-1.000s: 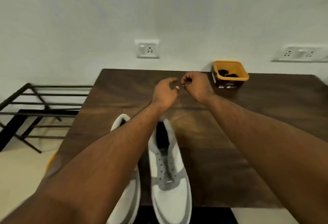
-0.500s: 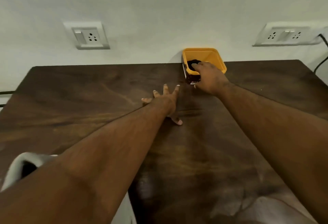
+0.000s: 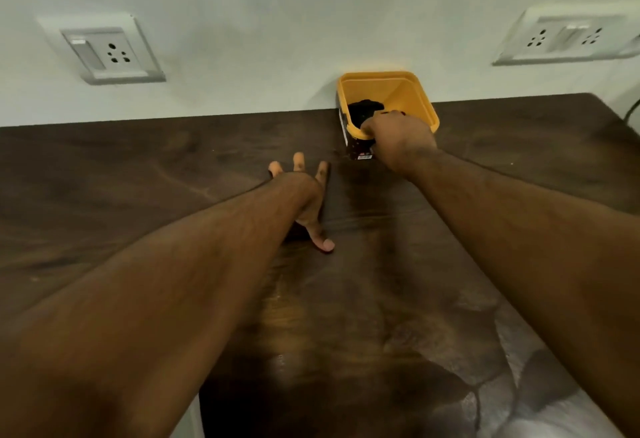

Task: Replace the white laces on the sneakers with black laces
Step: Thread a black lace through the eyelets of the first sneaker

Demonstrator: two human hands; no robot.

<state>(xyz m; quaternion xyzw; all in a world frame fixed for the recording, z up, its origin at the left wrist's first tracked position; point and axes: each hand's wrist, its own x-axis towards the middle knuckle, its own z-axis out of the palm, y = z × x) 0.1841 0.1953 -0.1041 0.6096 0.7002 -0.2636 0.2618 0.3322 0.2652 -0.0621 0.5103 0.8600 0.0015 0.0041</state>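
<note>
Left hand [image 3: 306, 195] lies flat on the tabletop [image 3: 138, 174], fingers spread. Right hand [image 3: 398, 139] reaches over the near rim of the yellow tub [image 3: 415, 94] at the far edge, fingertips hidden inside among the black laces [image 3: 363, 110]; whether they grip, I cannot tell.

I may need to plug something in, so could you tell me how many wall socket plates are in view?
2. One socket plate is on the wall above the table's far left; the other socket plate is at the far right, beyond the yellow tub. More may lie outside the frame.
</note>
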